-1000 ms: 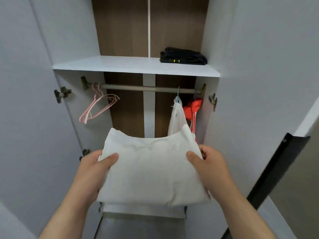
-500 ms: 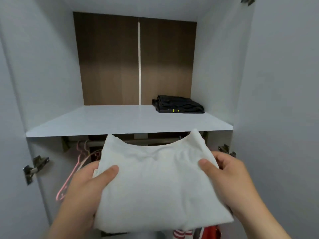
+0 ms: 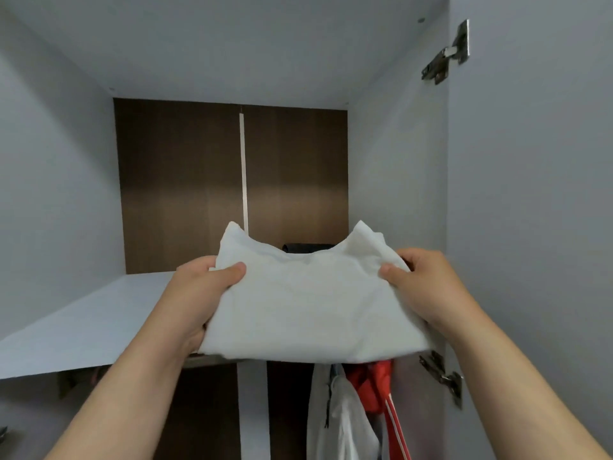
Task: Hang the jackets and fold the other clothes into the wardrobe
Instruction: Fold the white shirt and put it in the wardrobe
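Note:
A folded white garment (image 3: 311, 303) is held flat at shelf height, over the front right part of the white wardrobe shelf (image 3: 83, 330). My left hand (image 3: 195, 293) grips its left edge with the thumb on top. My right hand (image 3: 428, 287) grips its right edge the same way. Behind the garment a folded black garment (image 3: 306, 248) lies at the back right of the shelf, mostly hidden. Below the shelf a white jacket (image 3: 341, 416) and a red jacket (image 3: 378, 386) hang on the right.
The wardrobe's brown back panel (image 3: 185, 187) and grey side walls close in the shelf space. The open right door (image 3: 530, 194) carries metal hinges (image 3: 446, 58). The left part of the shelf is bare.
Both hands have raised the white garment from below the shelf to shelf level and moved it forward over the shelf edge. The view has tilted up, hiding the rail and pink hangers.

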Tool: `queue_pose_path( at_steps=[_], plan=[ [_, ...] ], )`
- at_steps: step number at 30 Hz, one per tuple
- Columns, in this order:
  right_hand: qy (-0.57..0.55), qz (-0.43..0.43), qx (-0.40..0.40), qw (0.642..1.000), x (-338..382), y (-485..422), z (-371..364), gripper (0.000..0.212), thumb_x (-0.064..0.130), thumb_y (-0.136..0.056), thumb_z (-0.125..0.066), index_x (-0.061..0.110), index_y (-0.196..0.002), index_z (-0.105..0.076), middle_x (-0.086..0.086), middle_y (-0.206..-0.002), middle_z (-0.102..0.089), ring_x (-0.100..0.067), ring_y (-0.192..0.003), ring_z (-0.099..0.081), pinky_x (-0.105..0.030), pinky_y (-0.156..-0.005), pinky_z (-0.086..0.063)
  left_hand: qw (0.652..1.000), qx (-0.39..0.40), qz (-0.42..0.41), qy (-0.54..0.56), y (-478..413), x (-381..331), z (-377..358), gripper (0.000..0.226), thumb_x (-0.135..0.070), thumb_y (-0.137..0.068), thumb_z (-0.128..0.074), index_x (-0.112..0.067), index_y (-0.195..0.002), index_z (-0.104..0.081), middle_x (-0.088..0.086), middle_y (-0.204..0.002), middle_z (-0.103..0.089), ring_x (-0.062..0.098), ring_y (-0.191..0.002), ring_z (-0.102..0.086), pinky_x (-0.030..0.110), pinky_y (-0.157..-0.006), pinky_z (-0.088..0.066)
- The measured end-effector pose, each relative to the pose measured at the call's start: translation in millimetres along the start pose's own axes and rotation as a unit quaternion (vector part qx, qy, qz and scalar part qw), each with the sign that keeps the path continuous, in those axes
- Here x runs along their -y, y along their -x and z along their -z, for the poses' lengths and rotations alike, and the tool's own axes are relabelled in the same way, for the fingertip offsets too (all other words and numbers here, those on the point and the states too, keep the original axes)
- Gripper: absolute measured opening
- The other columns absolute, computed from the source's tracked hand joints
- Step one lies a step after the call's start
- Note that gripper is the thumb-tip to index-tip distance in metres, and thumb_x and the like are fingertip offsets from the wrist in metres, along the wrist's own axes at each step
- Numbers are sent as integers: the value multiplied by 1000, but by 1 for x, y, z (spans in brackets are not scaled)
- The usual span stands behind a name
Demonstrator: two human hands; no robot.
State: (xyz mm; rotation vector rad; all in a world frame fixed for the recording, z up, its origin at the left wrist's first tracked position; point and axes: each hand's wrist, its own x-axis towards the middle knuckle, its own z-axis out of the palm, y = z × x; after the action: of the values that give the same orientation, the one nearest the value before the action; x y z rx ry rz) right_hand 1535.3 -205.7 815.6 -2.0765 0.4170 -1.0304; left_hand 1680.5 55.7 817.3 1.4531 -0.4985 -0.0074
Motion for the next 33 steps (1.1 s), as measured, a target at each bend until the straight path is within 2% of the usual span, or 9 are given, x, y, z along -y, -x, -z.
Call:
queue_pose_path(
  at_steps=[6, 10, 11, 14, 16, 19, 23, 26, 33],
  plan=[
    [153, 3, -31, 988, -30, -96, -15, 21, 19, -86, -59, 10, -68, -53, -2, -64, -54, -21, -58, -48, -29, -51, -30, 996, 8, 20, -90, -66, 20, -48, 12, -15, -92, -65, -6, -87, -70, 8, -80, -76, 15, -61, -72, 21, -47, -50],
    [237, -11, -21, 971, -68, -127, -33, 15, 17, -89, -56, 13, -74, -58, -3, -70, -58, -30, -71, -54, -30, -51, -33, 983, 34, 63, -166, -92, 44, -75, 15, -16, -94, -60, -4, -99, -70, 10, -94, -75, 26, -85, -72, 40, -81, -59],
    [258, -18, -19, 966, -77, -129, -38, 14, 16, -89, -54, 12, -77, -59, -5, -75, -61, -31, -75, -55, -31, -55, -36, 981, 27, 67, -179, -96, 48, -80, 17, -17, -95, -60, -2, -98, -68, 13, -95, -74, 27, -85, -71, 39, -81, -59],
    [301, -38, -17, 953, -100, -132, -46, 14, 19, -94, -50, 11, -84, -53, -11, -99, -67, -33, -91, -61, -30, -65, -39, 976, -3, 71, -208, -98, 56, -93, 24, -21, -95, -61, 2, -94, -60, 12, -93, -68, 20, -71, -63, 21, -58, -50],
    [333, -14, -29, 942, -104, -127, -48, 17, 28, -97, -50, 17, -84, -46, -10, -105, -67, -32, -96, -63, -31, -65, -37, 953, -11, 53, -297, -94, 57, -94, 36, -37, -94, -59, -4, -110, -55, 11, -114, -60, 19, -87, -58, 26, -73, -44],
    [370, 65, -27, 927, -100, -113, -58, 26, 43, -94, -47, 20, -99, -55, -7, -110, -64, -30, -101, -61, -35, -74, -43, 887, 22, 8, -461, -85, 61, -97, 71, -59, -91, -49, -15, -145, -36, 3, -151, -37, 23, -132, -42, 32, -100, -37],
    [409, 57, 107, 904, -99, -89, -71, 44, 53, -97, -24, 26, -108, -57, -2, -114, -60, -27, -107, -54, -39, -79, -34, 819, 120, 19, -561, -70, 77, -119, 67, -68, -91, -29, -23, -139, -42, 3, -150, -37, 26, -141, -28, 42, -112, -31],
    [437, 59, 166, 882, -105, -88, -68, 52, 49, -97, -11, 27, -119, -53, -1, -119, -58, -27, -111, -48, -38, -79, -30, 808, 118, 37, -576, -70, 86, -126, 76, -70, -91, -22, -25, -152, -26, 2, -162, -19, 26, -151, -5, 42, -119, -19],
    [426, 0, 203, 881, -115, -115, -62, 58, 55, -96, -11, 26, -128, -51, -4, -132, -54, -27, -122, -48, -38, -88, -33, 805, 132, 21, -578, -91, 93, -142, 80, -71, -92, -22, -22, -156, -19, 3, -164, -13, 25, -151, -3, 43, -121, -17]
  ],
)
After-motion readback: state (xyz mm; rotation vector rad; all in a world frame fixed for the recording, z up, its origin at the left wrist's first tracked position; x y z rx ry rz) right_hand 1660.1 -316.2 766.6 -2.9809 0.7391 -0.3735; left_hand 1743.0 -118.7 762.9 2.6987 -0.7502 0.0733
